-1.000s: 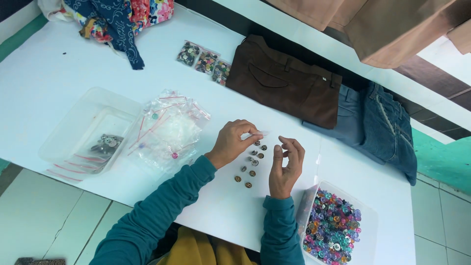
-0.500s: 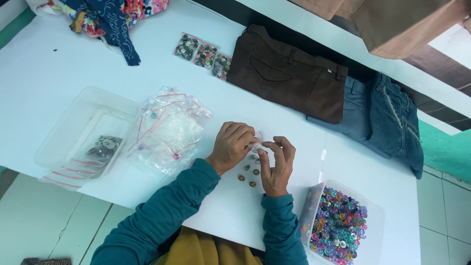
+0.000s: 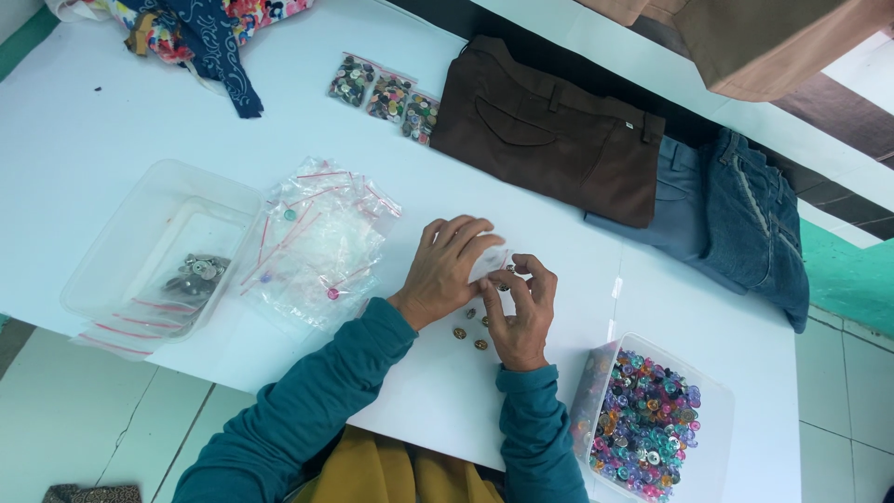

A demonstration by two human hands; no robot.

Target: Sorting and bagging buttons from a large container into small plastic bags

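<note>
My left hand (image 3: 445,268) and my right hand (image 3: 520,307) meet over the white table (image 3: 112,130). The left fingers pinch a small clear zip bag (image 3: 488,262). At the bag's mouth my right fingertips hold a small dark button (image 3: 507,270). A few loose brown buttons (image 3: 469,330) lie on the table just under the hands. Both sleeves are teal.
A pile of empty clear zip bags (image 3: 321,244) lies left of my hands, beside a clear tub (image 3: 154,244) with grey buttons. Another tub (image 3: 652,419) of coloured buttons stands at the right. Brown trousers (image 3: 545,130), blue jeans (image 3: 736,219), filled button bags (image 3: 384,95) and patterned cloth (image 3: 200,33) lie farther back.
My hands came together: the right hand moved left to the bag held by the left. Fewer loose buttons show on the table under them.
</note>
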